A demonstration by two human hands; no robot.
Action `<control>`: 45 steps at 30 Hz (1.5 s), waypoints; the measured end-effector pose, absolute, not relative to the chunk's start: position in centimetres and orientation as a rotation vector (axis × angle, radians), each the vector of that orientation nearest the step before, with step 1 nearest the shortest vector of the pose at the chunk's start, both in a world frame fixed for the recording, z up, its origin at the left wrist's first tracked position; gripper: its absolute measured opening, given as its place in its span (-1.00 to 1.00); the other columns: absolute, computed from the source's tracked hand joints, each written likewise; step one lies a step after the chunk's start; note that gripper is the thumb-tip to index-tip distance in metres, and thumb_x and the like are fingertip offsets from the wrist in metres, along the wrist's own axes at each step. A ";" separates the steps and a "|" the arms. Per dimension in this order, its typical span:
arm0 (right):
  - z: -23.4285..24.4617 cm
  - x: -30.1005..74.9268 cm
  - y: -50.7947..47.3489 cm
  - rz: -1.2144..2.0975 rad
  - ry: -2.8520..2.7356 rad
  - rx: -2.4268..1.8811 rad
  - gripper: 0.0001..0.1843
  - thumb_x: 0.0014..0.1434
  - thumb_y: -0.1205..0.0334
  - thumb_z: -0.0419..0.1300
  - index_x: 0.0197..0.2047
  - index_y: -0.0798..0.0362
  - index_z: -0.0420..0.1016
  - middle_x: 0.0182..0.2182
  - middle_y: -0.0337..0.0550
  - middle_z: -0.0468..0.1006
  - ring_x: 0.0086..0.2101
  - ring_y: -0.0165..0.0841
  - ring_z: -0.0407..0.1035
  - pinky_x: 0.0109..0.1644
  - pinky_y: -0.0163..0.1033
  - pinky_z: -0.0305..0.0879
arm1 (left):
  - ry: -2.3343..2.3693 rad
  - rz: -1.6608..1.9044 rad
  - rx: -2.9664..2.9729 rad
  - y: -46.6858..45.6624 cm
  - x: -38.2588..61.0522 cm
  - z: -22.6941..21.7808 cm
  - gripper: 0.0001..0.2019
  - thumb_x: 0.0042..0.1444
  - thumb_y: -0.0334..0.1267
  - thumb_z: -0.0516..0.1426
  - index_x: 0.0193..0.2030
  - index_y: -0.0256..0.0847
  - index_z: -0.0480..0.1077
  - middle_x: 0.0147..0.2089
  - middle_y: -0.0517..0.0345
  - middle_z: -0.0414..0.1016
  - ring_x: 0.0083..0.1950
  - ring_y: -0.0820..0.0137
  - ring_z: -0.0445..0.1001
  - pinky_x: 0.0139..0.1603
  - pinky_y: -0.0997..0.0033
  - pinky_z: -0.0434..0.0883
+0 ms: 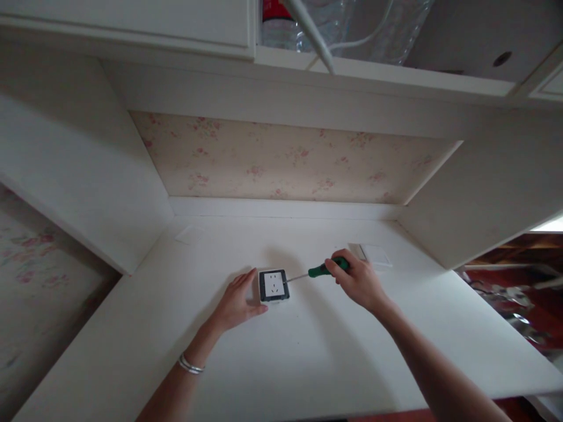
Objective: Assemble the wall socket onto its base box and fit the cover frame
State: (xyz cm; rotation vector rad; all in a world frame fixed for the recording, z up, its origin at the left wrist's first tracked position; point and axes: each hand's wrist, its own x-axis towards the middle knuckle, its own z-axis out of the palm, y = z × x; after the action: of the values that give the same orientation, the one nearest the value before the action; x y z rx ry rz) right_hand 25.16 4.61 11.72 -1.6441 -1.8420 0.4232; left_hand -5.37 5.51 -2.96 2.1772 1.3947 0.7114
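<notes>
A wall socket (pixel 274 284) with a white face and dark frame, set in a white box, sits on the white desktop. Gripping the box from its left side is my left hand (pixel 237 300), thumb at the near edge and fingers at the far left corner. My right hand (pixel 358 278) is wrapped round the green handle of a screwdriver (pixel 319 270). Its metal shaft points left, and the tip meets the right edge of the socket's dark frame. Whether the tip sits in a screw is too small to tell.
Behind the socket, a white square plate (pixel 373 254) lies at the right back of the desktop (pixel 272 375). A clear flat piece (pixel 190 234) lies at the left back. White side panels flank the desk, and an open shelf (pixel 382 70) with plastic bottles hangs above.
</notes>
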 end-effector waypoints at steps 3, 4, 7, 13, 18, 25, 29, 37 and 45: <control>12.9 24.1 5.3 0.315 -1.991 -1.631 -0.68 0.18 -0.06 0.02 -0.34 0.00 0.38 -0.65 -0.27 0.41 -0.60 -0.41 0.27 -0.50 -0.33 0.14 | 1.400 0.694 2.224 5.8 -5.1 -3.0 -0.06 -0.16 0.04 0.28 0.33 -0.09 -0.04 0.31 -0.02 0.14 0.28 0.07 0.15 0.24 0.06 0.14; 13.1 23.9 5.5 0.282 -2.029 -1.624 -0.69 0.18 -0.06 0.02 -0.34 0.00 0.37 -0.64 -0.27 0.41 -0.60 -0.41 0.26 -0.49 -0.33 0.13 | 1.400 0.689 2.236 5.9 -5.1 -2.9 -0.08 -0.16 0.05 0.27 0.33 -0.07 -0.04 0.30 -0.01 0.16 0.27 0.08 0.16 0.23 0.06 0.15; 13.5 23.3 6.0 0.221 -2.118 -1.605 -0.69 0.19 -0.06 0.00 -0.35 -0.01 0.36 -0.63 -0.28 0.41 -0.60 -0.41 0.24 -0.49 -0.33 0.09 | 1.396 0.678 2.266 5.9 -5.0 -2.8 -0.16 -0.10 0.07 0.23 0.31 -0.04 0.01 0.27 0.05 0.22 0.24 0.12 0.21 0.22 0.08 0.16; 13.8 22.8 6.5 0.164 -2.223 -1.585 -0.71 0.20 -0.03 -0.01 -0.35 -0.02 0.34 -0.64 -0.29 0.40 -0.61 -0.42 0.23 -0.46 -0.32 0.06 | 1.416 0.677 2.296 5.6 -5.0 -3.0 -0.24 -0.01 0.07 0.17 0.30 -0.03 0.01 0.28 0.11 0.20 0.24 0.16 0.21 0.23 0.10 0.15; 14.0 22.6 6.7 0.135 -2.247 -1.594 -0.71 0.21 -0.04 -0.01 -0.35 -0.02 0.34 -0.65 -0.31 0.39 -0.62 -0.42 0.22 -0.46 -0.31 0.05 | 1.428 0.664 2.300 5.5 -5.1 -3.0 -0.24 0.00 0.09 0.15 0.31 -0.03 -0.01 0.29 0.10 0.19 0.24 0.15 0.20 0.23 0.08 0.14; 14.3 22.1 6.7 0.122 -2.279 -1.597 -0.70 0.21 -0.03 -0.03 -0.35 -0.02 0.35 -0.64 -0.29 0.40 -0.61 -0.41 0.23 -0.47 -0.31 0.03 | 1.427 0.687 2.286 5.4 -5.0 -2.8 -0.24 0.00 0.07 0.16 0.31 -0.02 -0.01 0.28 0.08 0.20 0.24 0.14 0.21 0.22 0.08 0.15; 14.5 22.0 6.7 0.121 -2.295 -1.606 -0.69 0.21 -0.02 -0.04 -0.34 -0.01 0.37 -0.63 -0.27 0.43 -0.61 -0.41 0.23 -0.46 -0.31 0.02 | 1.422 0.694 2.269 5.4 -5.0 -2.7 -0.24 -0.02 0.06 0.17 0.31 -0.01 0.01 0.27 0.09 0.22 0.23 0.13 0.23 0.21 0.08 0.16; 14.5 21.9 6.7 0.099 -2.341 -1.642 -0.68 0.22 -0.03 -0.05 -0.30 -0.01 0.38 -0.59 -0.25 0.47 -0.59 -0.39 0.28 -0.47 -0.31 0.00 | 1.415 0.706 2.269 5.4 -5.0 -2.7 -0.26 -0.01 0.07 0.17 0.30 -0.03 0.04 0.27 0.08 0.22 0.23 0.13 0.22 0.22 0.07 0.15; 17.5 20.0 7.0 -0.024 -2.648 -1.557 -0.64 0.25 -0.06 -0.07 -0.02 -0.05 0.29 -0.20 -0.15 0.52 -0.40 -0.30 0.41 -0.43 -0.29 0.06 | 1.436 0.690 2.289 5.5 -5.0 -3.0 -0.25 -0.03 0.09 0.17 0.29 -0.04 0.04 0.27 0.06 0.23 0.23 0.12 0.23 0.21 0.07 0.16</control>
State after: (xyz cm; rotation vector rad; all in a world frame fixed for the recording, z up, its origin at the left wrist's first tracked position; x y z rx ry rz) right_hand 20.04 6.97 17.49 -1.5572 -2.6481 -0.0236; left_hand -4.96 5.52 -2.96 2.2894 1.4357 0.6900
